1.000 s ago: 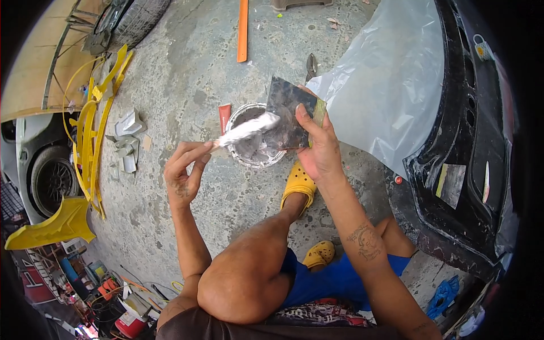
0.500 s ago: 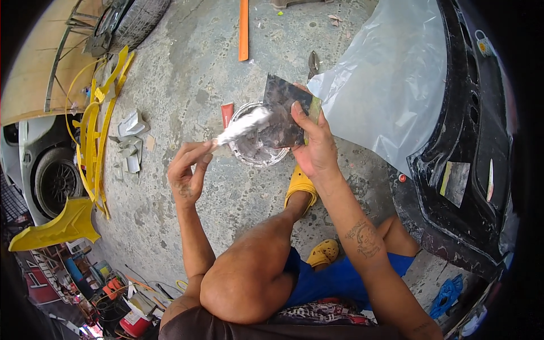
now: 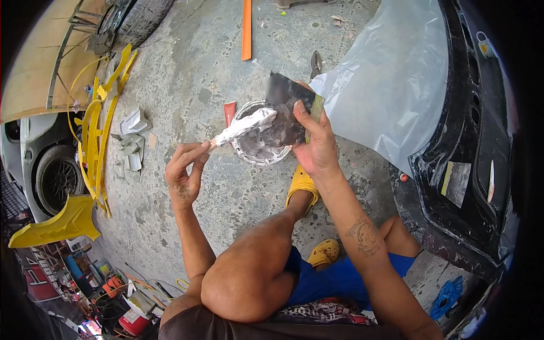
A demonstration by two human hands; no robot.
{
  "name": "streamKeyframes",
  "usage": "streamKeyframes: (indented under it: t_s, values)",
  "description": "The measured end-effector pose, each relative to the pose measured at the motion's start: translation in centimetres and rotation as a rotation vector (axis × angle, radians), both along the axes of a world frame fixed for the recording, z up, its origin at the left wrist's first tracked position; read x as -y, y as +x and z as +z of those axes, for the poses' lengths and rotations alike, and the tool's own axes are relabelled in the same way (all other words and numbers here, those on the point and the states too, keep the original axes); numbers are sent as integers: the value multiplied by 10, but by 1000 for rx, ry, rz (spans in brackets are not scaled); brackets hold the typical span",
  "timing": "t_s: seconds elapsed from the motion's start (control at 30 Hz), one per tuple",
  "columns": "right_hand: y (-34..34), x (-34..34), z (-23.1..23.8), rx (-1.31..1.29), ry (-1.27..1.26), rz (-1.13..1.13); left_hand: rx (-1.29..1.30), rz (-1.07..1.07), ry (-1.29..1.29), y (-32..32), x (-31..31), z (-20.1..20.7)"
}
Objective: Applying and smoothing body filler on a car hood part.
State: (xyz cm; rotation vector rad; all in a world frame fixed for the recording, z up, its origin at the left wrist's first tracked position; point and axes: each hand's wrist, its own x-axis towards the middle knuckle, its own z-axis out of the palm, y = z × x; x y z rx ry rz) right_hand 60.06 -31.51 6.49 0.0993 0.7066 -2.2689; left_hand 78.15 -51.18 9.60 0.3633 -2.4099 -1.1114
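Pinched in the fingertips of my left hand (image 3: 184,173) is the thin end of a mixing stick (image 3: 247,126), its far part thickly coated in pale grey paste. My right hand (image 3: 317,139) grips a dark, smeared flat spreader (image 3: 283,105) by its yellow-green edge, thumb on top. The stick's coated tip overlaps the spreader's left edge; whether they touch I cannot tell. Below both stands a round open tub (image 3: 259,162) of grey paste on the floor, partly hidden by stick and spreader. A red tube (image 3: 229,113) lies against the tub's left side.
To the right stretches a black car bumper (image 3: 422,187) with clear plastic sheeting (image 3: 385,85); another spreader (image 3: 455,184) rests on it. Pliers (image 3: 316,63) and an orange strip (image 3: 246,31) lie ahead. Yellow trim pieces (image 3: 107,130) and a car wheel (image 3: 58,177) are at left.
The stick, blurred by motion before, now shows sharply, its tip slightly further right over the spreader's edge. My left hand has shifted slightly left. Both hands keep their holds.
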Motion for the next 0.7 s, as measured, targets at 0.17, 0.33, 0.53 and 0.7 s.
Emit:
streamKeyframes:
  t_s: [0.17, 0.33, 0.53, 0.7]
  values:
    - [-3, -1, 0, -60, 40, -32, -14, 9, -56, 0, -2, 8]
    - [2, 4, 0, -15, 21, -36, 39, -43, 3, 5, 5, 3]
    - [1, 5, -1, -20, 32, -71, 61, -47, 49, 5, 0, -1]
    - [-1, 6, 3, -13, 12, -56, 11, -23, 100, 6, -2, 0]
